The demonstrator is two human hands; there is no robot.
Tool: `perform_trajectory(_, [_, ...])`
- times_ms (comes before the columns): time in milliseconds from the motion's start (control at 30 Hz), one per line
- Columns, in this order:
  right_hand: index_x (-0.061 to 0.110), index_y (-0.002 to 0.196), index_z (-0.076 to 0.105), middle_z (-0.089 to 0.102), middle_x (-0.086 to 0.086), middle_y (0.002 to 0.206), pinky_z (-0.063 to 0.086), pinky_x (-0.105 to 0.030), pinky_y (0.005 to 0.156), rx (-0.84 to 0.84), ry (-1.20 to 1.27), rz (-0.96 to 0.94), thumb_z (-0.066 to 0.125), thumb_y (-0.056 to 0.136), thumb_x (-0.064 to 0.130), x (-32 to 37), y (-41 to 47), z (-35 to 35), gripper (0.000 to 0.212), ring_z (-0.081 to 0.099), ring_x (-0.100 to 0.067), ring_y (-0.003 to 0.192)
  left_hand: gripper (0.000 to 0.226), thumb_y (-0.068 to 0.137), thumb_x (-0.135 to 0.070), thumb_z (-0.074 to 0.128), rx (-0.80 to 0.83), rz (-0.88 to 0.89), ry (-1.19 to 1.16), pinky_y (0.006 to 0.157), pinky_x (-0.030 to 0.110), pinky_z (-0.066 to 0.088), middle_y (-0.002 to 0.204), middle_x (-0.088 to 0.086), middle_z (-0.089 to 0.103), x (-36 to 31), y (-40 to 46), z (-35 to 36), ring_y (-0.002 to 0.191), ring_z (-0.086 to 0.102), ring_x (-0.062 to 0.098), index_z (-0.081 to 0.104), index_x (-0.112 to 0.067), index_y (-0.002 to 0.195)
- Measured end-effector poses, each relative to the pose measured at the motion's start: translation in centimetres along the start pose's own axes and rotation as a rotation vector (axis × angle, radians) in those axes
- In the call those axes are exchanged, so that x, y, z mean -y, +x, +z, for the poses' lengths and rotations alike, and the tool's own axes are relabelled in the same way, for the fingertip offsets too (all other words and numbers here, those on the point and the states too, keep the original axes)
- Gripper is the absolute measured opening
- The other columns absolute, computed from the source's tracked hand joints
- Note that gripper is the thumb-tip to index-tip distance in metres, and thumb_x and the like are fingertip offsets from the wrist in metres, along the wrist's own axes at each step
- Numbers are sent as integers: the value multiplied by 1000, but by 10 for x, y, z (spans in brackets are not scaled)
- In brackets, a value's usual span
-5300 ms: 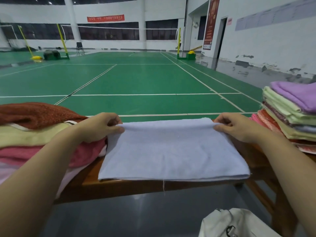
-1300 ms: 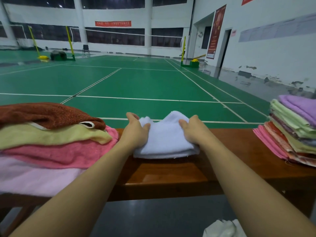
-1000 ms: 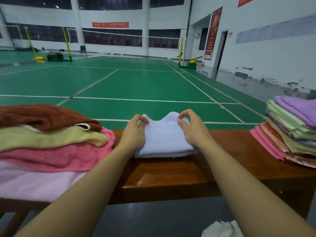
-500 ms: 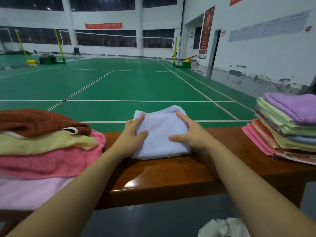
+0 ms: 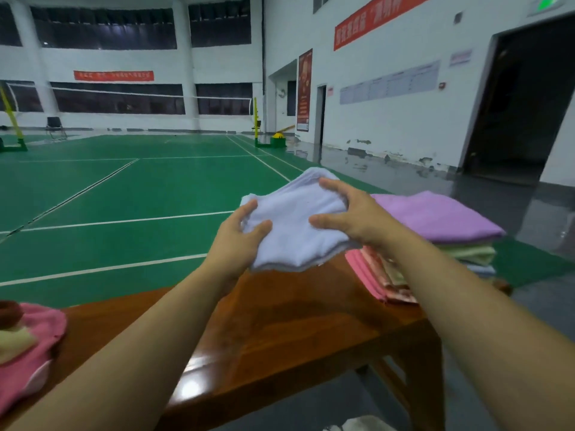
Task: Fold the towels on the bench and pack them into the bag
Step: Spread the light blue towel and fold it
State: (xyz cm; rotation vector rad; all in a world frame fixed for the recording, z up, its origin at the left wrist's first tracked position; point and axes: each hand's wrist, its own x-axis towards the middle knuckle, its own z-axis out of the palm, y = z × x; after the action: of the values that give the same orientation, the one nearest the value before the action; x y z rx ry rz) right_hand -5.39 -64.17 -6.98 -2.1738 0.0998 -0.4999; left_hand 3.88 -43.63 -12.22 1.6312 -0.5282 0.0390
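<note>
Nearest, a scrap of the white bag point(image 5: 361, 424) peeks in at the bottom edge, below the glossy wooden desk point(image 5: 280, 331). Above the desk, both hands grip the folded white towel point(image 5: 292, 225) in the air: the left hand point(image 5: 239, 241) pinches its left side, the right hand point(image 5: 351, 216) clutches its right side. Just beyond sits the stack of folded towels point(image 5: 435, 241), purple on top. Pink towels point(image 5: 28, 353) lie at the desk's left end.
</note>
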Motion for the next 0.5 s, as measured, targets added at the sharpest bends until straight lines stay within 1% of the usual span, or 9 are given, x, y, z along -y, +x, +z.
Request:
perform_trajectory(67, [34, 151, 43, 52, -1, 141, 46, -32, 102, -14, -69, 48, 85, 80, 28, -10, 3, -42, 83, 56, -18, 121, 57, 97, -19, 68, 42, 0, -64, 108, 42, 48, 146, 7, 53, -16, 9, 38, 124, 59, 22, 46, -20, 149])
perform_trajectory(200, [35, 150, 45, 49, -3, 146, 40, -27, 101, -62, -213, 114, 84, 82, 34, -31, 6, -122, 78, 51, -16, 123, 61, 99, -20, 65, 154, 40, -104, 111, 39, 44, 153, 5, 42, -52, 31, 112, 133, 50, 21, 39, -19, 154])
perform_trajectory(233, [35, 149, 47, 48, -3, 147, 40, -27, 103, -81, -219, 122, 83, 82, 35, -33, 8, -140, 76, 51, -17, 124, 62, 99, -20, 65, 179, 59, -112, 112, 39, 42, 156, 6, 39, -60, 38, 128, 135, 48, 22, 38, -19, 154])
perform_trajectory(300, [39, 145, 49, 47, -4, 149, 40, -35, 111, -125, -263, 136, 80, 83, 43, -42, 16, -174, 69, 51, -22, 130, 64, 98, -20, 65, 224, 59, -122, 114, 42, 41, 158, 8, 36, -72, 52, 158, 138, 45, 24, 35, -18, 155])
perform_trajectory(367, [37, 145, 50, 44, -6, 154, 35, -39, 117, -100, -420, 159, 74, 87, 49, -57, 25, -201, 64, 46, -25, 136, 66, 98, -24, 65, 267, 30, -79, 114, 44, 41, 159, 10, 35, -73, 64, 185, 137, 45, 27, 34, -18, 156])
perform_trajectory(400, [33, 146, 51, 38, -8, 158, 31, -39, 119, -39, -548, 197, 68, 88, 53, -65, 28, -209, 63, 40, -26, 141, 65, 98, -28, 63, 291, 14, 24, 114, 44, 40, 159, 13, 32, -71, 67, 198, 138, 44, 30, 34, -17, 155])
perform_trajectory(433, [29, 146, 51, 29, -11, 162, 26, -40, 121, 26, -668, 253, 61, 89, 59, -72, 30, -214, 64, 30, -27, 148, 64, 98, -35, 60, 311, -2, 215, 115, 45, 37, 161, 16, 26, -68, 69, 209, 140, 39, 34, 35, -18, 154])
perform_trajectory(467, [27, 145, 53, 18, -13, 166, 20, -41, 123, 63, -741, 296, 54, 91, 63, -78, 33, -214, 65, 18, -26, 153, 62, 99, -43, 54, 315, -1, 441, 117, 46, 32, 163, 18, 15, -64, 69, 217, 145, 29, 38, 36, -19, 153])
perform_trajectory(500, [26, 145, 53, 8, -13, 168, 16, -41, 125, 65, -763, 309, 47, 95, 61, -81, 34, -211, 61, 8, -24, 155, 61, 100, -50, 47, 306, 32, 604, 119, 48, 25, 166, 16, 2, -61, 70, 224, 149, 17, 37, 37, -21, 153])
